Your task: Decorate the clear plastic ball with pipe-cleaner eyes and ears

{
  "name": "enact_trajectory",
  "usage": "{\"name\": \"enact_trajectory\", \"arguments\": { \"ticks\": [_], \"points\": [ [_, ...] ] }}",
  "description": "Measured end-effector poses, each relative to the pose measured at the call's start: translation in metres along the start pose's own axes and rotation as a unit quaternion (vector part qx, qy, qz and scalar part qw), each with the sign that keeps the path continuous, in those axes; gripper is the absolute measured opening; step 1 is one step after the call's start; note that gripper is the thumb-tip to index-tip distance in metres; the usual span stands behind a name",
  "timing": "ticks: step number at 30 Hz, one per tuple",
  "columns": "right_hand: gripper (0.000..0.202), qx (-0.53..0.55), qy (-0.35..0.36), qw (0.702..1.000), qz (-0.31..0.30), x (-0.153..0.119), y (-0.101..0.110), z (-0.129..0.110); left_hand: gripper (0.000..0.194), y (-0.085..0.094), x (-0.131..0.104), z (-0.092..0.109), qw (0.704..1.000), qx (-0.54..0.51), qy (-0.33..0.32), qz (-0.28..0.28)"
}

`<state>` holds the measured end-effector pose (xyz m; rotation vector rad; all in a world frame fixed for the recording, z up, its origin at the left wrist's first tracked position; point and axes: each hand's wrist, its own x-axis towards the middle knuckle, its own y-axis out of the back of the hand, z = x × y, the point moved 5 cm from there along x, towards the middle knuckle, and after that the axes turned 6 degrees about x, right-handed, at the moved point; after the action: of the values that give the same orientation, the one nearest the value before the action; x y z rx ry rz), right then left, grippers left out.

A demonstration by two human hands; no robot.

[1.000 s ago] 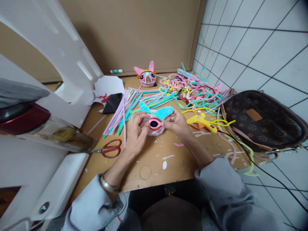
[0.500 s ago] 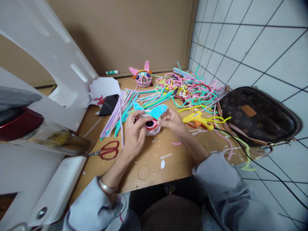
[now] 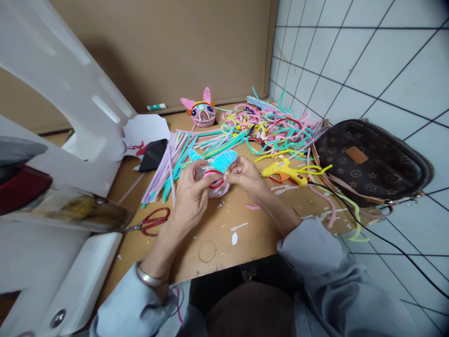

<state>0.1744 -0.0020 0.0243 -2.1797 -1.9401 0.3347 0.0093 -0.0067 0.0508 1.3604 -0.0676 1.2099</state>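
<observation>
Several white scraps point(image 3: 235, 238) lie on the near part of the brown tabletop point(image 3: 259, 234), and red-handled scissors point(image 3: 155, 222) lie farther left, beside the left forearm. Beyond them, over the middle of the tabletop, the left hand point(image 3: 192, 193) grasps a blue-eared figure point(image 3: 220, 191) from its left side, thumb across the front, while the right hand point(image 3: 248, 177) pinches its right edge; what exactly those fingertips grip is too small to tell. Two blue ears point(image 3: 225, 161) and a red-rimmed pink piece point(image 3: 216, 185) are on it, so the figure looks well advanced. Just right of the right hand lies a yellow glue gun point(image 3: 284, 172), untouched. Farther back are loose chenille stems point(image 3: 162, 171) and a tangled heap point(image 3: 277, 126). Farthest, a pink-eared figure point(image 3: 203, 117) has two eyes and orange side pieces; none show on the held one, but fingers hide too much to say they are missing.
</observation>
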Motion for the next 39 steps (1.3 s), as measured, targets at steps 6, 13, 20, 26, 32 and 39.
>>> {"name": "enact_trajectory", "arguments": {
  "ticks": [6, 13, 20, 26, 32, 39],
  "points": [
    [0.037, 0.003, 0.002, 1.000, 0.008, 0.001, 0.001, 0.001, 0.040, 0.002, 0.001, 0.000, 1.000, 0.013, -0.018, -0.012],
    [0.039, 0.019, -0.014, 1.000, 0.020, 0.002, 0.000, 0.004, 0.039, 0.005, 0.006, -0.003, 0.998, 0.012, -0.048, -0.037],
    [0.037, 0.027, -0.016, 0.999, 0.017, 0.002, 0.001, 0.005, 0.039, 0.008, 0.007, -0.001, 0.995, 0.028, -0.067, -0.066],
    [0.042, 0.018, 0.007, 1.000, 0.003, 0.005, 0.001, 0.008, 0.041, 0.010, 0.007, 0.002, 0.992, 0.052, -0.084, -0.082],
    [0.025, -0.140, 0.097, 0.984, 0.047, -0.006, 0.019, -0.012, 0.039, 0.012, 0.006, -0.003, 0.993, 0.038, -0.074, -0.083],
    [0.031, -0.702, 0.101, 0.665, 0.236, -0.065, 0.087, -0.052, 0.039, 0.015, 0.005, -0.004, 0.994, 0.013, -0.059, -0.093]
  ]
}}
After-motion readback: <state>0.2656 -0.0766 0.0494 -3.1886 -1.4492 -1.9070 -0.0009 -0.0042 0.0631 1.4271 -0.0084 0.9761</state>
